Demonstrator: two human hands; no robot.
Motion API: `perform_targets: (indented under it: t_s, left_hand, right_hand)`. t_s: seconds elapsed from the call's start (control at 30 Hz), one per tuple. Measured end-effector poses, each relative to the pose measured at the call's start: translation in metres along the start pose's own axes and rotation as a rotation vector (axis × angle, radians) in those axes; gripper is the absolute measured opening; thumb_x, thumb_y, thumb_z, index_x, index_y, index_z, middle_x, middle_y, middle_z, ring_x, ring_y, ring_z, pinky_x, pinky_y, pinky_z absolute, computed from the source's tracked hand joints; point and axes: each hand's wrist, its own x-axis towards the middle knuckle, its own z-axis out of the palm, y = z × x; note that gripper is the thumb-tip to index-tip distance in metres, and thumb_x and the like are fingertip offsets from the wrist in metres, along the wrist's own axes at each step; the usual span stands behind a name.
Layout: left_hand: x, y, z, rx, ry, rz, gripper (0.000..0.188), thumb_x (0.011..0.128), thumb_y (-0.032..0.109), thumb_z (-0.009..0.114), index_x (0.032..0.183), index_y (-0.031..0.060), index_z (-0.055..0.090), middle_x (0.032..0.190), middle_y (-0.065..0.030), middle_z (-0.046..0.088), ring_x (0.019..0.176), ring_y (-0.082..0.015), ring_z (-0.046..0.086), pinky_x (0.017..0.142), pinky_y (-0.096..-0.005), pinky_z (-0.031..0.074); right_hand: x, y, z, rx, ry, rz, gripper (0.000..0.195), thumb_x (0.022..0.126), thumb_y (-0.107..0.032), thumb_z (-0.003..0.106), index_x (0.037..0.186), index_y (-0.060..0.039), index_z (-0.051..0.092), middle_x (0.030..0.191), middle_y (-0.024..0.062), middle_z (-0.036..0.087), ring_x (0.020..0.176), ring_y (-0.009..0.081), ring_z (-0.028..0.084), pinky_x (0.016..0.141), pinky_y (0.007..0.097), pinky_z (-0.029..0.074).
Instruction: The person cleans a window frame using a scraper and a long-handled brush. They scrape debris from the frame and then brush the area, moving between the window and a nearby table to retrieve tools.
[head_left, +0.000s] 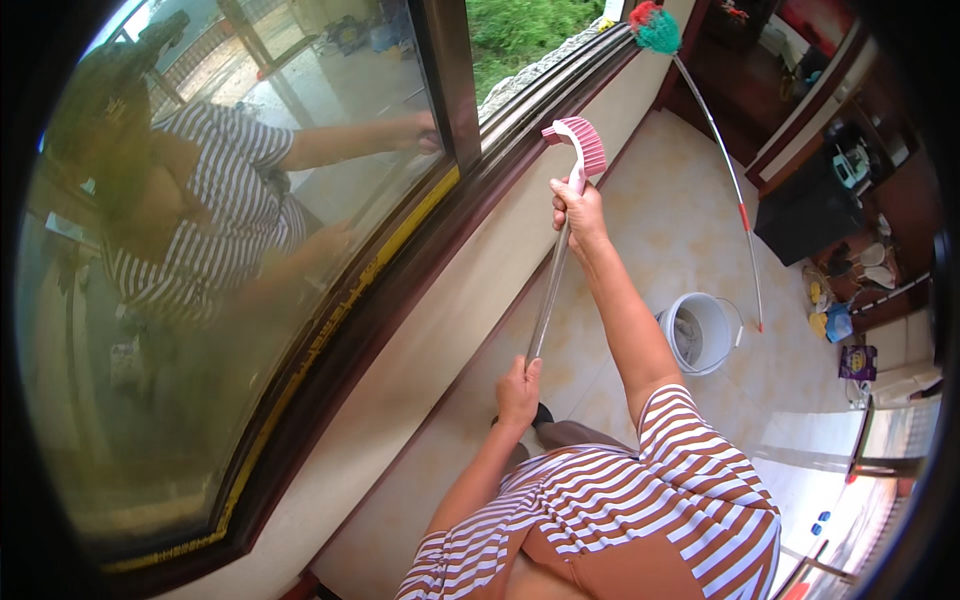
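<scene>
A long-handled brush with pink bristles (587, 142) is held diagonally, its head up beside the window sill. My right hand (581, 211) grips the handle just below the brush head. Lower down, my left hand (519, 391) is closed round the metal pole (550, 292) near its bottom end. The bristles are close to the dark window track (555, 82); I cannot tell whether they touch it. To the left stands a glass window pane (225, 390) with my reflection in it, and a yellow strip (337, 315) runs along its lower edge.
A bucket (697, 330) with a grey cloth inside stands on the tiled floor to the right. A red and green duster on a long pole (720, 135) leans against the sill. Farther right are a black covered piece of furniture (806, 214), shoes and a purple package (857, 362).
</scene>
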Motion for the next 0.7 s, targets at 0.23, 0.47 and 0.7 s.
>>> perform_targets:
  t_s: [0.23, 0.47, 0.7]
  left_hand:
    - [0.016, 0.033, 0.008, -0.026, 0.014, 0.047, 0.033, 0.095, 0.037, 0.059, 0.086, 0.0056, 0.053, 0.064, -0.0174, 0.056, 0.061, -0.0405, 0.057, 0.054, -0.0481, 0.041]
    - [0.030, 0.058, 0.035, 0.002, 0.046, 0.011, 0.032, 0.094, 0.037, 0.060, 0.089, 0.0057, 0.056, 0.073, -0.0167, 0.060, 0.067, -0.0384, 0.060, 0.059, -0.0471, 0.044]
    - [0.084, 0.102, 0.126, 0.000, -0.075, -0.067, 0.033, 0.096, 0.036, 0.056, 0.091, 0.0036, 0.056, 0.079, -0.0181, 0.063, 0.074, -0.0396, 0.061, 0.064, -0.0467, 0.046]
  right_hand:
    - [0.026, -0.040, -0.025, 0.304, -0.011, 0.069, 0.046, 0.089, -0.051, 0.067, 0.103, -0.0115, 0.049, 0.061, -0.0004, 0.049, 0.044, 0.0119, 0.048, 0.041, 0.0269, 0.038]
    - [0.068, -0.065, -0.048, 0.367, -0.053, 0.079, 0.041, 0.088, -0.053, 0.064, 0.090, -0.0138, 0.051, 0.060, 0.0006, 0.049, 0.049, 0.0139, 0.050, 0.044, 0.0274, 0.037]
    - [0.137, -0.099, -0.079, 0.101, -0.031, 0.024, 0.044, 0.091, -0.055, 0.060, 0.101, -0.0139, 0.048, 0.058, -0.0007, 0.045, 0.041, 0.0080, 0.041, 0.037, 0.0238, 0.031]
